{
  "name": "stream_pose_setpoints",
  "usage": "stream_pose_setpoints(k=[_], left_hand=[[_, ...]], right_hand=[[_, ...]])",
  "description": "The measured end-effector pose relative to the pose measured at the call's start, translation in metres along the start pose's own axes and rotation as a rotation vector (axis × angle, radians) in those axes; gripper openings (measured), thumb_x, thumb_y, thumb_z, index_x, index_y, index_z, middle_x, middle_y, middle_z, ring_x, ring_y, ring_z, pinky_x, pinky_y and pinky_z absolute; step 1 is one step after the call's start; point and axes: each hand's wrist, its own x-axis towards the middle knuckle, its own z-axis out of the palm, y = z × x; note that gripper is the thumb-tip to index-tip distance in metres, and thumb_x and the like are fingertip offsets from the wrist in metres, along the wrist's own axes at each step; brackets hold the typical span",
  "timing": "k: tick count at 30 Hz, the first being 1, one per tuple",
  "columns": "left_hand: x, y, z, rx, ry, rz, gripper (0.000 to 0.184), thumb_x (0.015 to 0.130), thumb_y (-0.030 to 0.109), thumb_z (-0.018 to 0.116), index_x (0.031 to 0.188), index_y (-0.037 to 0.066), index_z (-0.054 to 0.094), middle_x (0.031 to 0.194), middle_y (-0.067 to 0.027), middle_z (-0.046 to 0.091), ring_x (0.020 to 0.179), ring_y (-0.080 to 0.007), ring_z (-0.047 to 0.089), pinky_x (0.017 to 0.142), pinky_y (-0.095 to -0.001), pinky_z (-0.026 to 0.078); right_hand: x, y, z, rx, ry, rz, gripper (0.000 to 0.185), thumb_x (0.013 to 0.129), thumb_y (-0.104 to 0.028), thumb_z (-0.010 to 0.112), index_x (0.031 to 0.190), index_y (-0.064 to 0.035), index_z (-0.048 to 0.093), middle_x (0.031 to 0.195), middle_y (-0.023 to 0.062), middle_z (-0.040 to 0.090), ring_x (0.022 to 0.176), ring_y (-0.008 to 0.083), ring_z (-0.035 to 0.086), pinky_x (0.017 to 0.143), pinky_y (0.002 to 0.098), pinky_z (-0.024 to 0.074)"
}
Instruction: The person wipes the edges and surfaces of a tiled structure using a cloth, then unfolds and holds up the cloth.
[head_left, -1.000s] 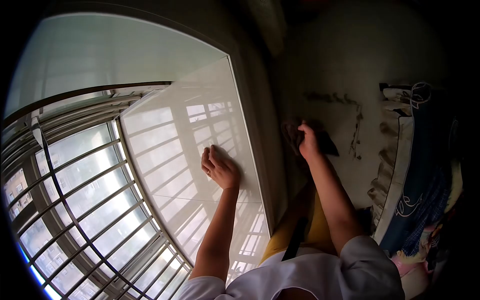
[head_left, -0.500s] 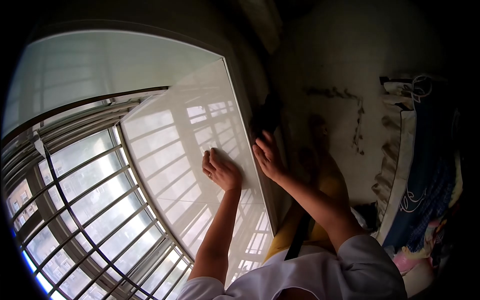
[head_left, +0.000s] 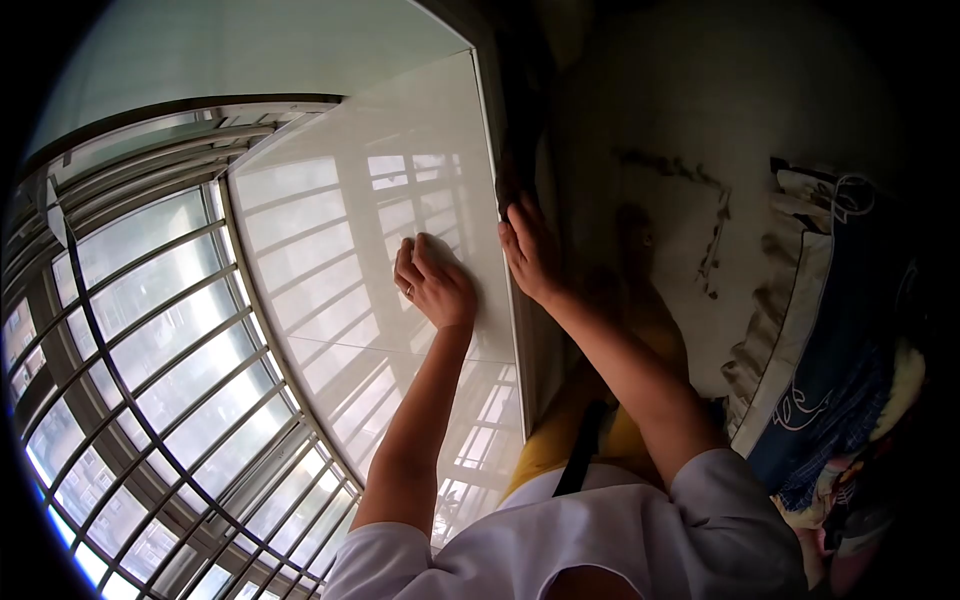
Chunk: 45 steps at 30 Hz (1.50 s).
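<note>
My left hand [head_left: 437,286] rests on the glossy white window sill [head_left: 400,330], its fingers curled and bunched together. A ring shows on one finger. Whatever lies under those fingertips, if anything, is too small to make out. Along the sill's inner edge, my right hand [head_left: 531,252] lies with its fingers mostly straight and its fingertips at the rim. Just beyond them is a dark thing [head_left: 514,185], soft-looking and deep in shadow; its kind cannot be told.
Metal window bars [head_left: 190,310] and a dark curved cable [head_left: 110,370] are on the left. A bed edge with a frilled dark blue cover [head_left: 800,370] stands on the right. Between sill and bed, the pale floor [head_left: 690,130] has a dark marking.
The view has shifted, so sill and hands sit higher in the picture. My left hand keeps its curled shape on the sill; my right hand stays by the edge, its fingers slightly straighter.
</note>
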Motion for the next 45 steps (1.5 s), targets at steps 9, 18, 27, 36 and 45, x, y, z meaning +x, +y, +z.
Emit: stream_pose_setpoints(k=[9, 18, 27, 36, 45], left_hand=[[0.0, 0.001, 0.002, 0.0, 0.017, 0.031, 0.046, 0.082, 0.006, 0.044, 0.128, 0.004, 0.046, 0.131, -0.0175, 0.043, 0.12, -0.0379, 0.038, 0.102, -0.0484, 0.03], [0.003, 0.004, 0.002, 0.004, 0.003, 0.032, 0.049, 0.079, 0.004, 0.044, 0.128, 0.003, 0.046, 0.131, -0.018, 0.042, 0.121, -0.038, 0.037, 0.102, -0.0487, 0.031], [-0.003, 0.002, 0.005, 0.018, 0.035, 0.023, 0.043, 0.084, 0.008, 0.044, 0.127, 0.006, 0.047, 0.132, -0.0135, 0.042, 0.122, -0.035, 0.038, 0.101, -0.046, 0.033], [-0.004, 0.0, 0.009, 0.059, 0.108, 0.053, 0.036, 0.089, 0.015, 0.046, 0.124, 0.008, 0.049, 0.125, -0.0125, 0.046, 0.116, -0.0354, 0.041, 0.096, -0.0465, 0.036], [-0.004, 0.0, 0.008, 0.081, 0.073, 0.048, 0.037, 0.088, 0.014, 0.047, 0.124, 0.01, 0.049, 0.125, -0.0103, 0.046, 0.116, -0.0342, 0.04, 0.095, -0.0462, 0.037]], right_hand=[[-0.155, -0.052, -0.029, 0.074, -0.259, 0.254, 0.025, 0.094, -0.019, 0.048, 0.106, 0.0023, 0.045, 0.11, 0.0283, 0.043, 0.096, 0.046, 0.046, 0.082, 0.0484, 0.0405], [-0.025, -0.018, -0.007, 0.177, 0.007, 0.136, 0.019, 0.094, -0.02, 0.046, 0.099, -0.0009, 0.049, 0.097, 0.0213, 0.046, 0.088, 0.0395, 0.047, 0.077, 0.0442, 0.0403], [-0.135, -0.043, -0.022, 0.095, -0.247, 0.108, 0.026, 0.094, -0.016, 0.047, 0.113, 0.0001, 0.05, 0.144, 0.0317, 0.02, 0.13, 0.0469, 0.029, 0.107, 0.0421, 0.0286], [-0.249, -0.068, -0.046, 0.143, -0.41, 0.227, 0.027, 0.09, -0.012, 0.05, 0.115, -0.0023, 0.048, 0.131, 0.0287, 0.033, 0.113, 0.0468, 0.041, 0.094, 0.0477, 0.038], [-0.173, -0.034, -0.033, 0.22, -0.283, 0.275, 0.02, 0.091, -0.012, 0.049, 0.109, -0.0019, 0.047, 0.116, 0.0232, 0.044, 0.091, 0.0415, 0.048, 0.08, 0.0433, 0.0424]])
